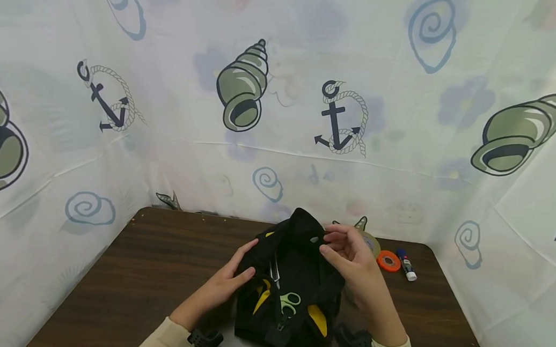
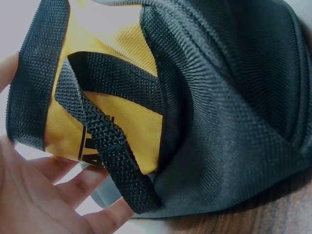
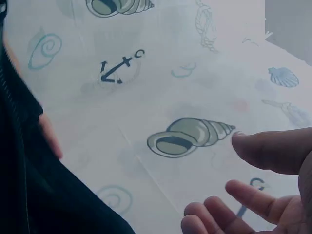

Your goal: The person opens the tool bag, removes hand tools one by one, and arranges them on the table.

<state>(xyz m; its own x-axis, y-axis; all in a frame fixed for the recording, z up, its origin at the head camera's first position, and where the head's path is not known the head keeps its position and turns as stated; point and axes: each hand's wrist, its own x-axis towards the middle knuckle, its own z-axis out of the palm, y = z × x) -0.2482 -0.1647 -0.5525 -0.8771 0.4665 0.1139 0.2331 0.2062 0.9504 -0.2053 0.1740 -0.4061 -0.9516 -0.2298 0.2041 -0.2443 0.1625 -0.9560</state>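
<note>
A black fabric tool bag (image 1: 296,333) with yellow patches stands on the table, its zipped top spread apart. My left hand (image 1: 224,282) grips the bag's left side, thumb at the rim and fingers along the outside. In the left wrist view those fingers lie against a yellow side panel (image 2: 139,131) with a black webbing loop (image 2: 114,139). My right hand (image 1: 356,262) is by the bag's right rim, fingers loosely bent, holding nothing in the right wrist view. Green-handled scissors (image 1: 290,302) and a slim silver tool (image 1: 274,271) show in the bag's opening.
Right of the bag lie a tan tape roll (image 1: 373,243), an orange ring-shaped roll (image 1: 389,261) and a glue stick (image 1: 407,266) with a blue cap. The dark wood table (image 1: 130,276) meets a printed white curtain (image 1: 176,172) at the back and sides.
</note>
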